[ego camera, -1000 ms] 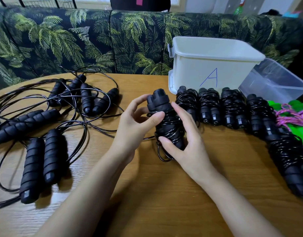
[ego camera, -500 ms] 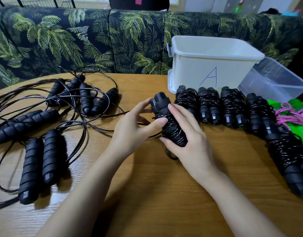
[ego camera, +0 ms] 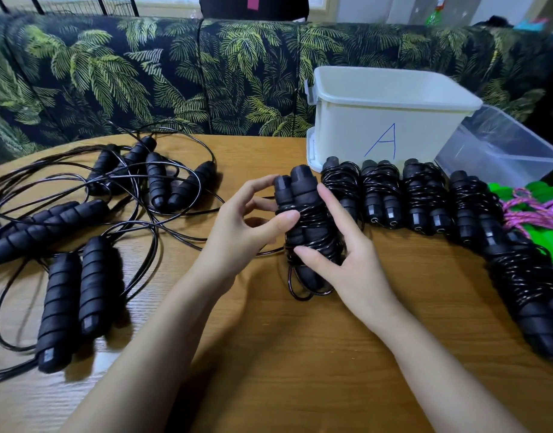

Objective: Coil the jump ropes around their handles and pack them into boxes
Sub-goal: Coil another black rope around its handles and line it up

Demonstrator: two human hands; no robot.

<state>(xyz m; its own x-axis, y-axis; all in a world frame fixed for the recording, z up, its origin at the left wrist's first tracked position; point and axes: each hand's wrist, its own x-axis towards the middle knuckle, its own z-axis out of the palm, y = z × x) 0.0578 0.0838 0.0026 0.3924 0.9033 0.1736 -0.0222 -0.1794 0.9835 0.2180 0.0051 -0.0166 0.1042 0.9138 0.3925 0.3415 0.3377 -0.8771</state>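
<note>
A wooden counter [ego camera: 300, 370] with a warm, pale-brown grain fills the lower part of the view, its far edge curving round at the left. Directly behind it runs a sofa [ego camera: 175, 76] upholstered in dark fabric printed with green and yellow palm fronds; seams divide its back into separate cushions. Above the sofa at the top left, thin black bars [ego camera: 101, 4] slant across a bright, pale area with fine mesh. At the top right stands a white wall [ego camera: 362, 7]. The light is soft and even, leaving faint shadows on the wood.
</note>
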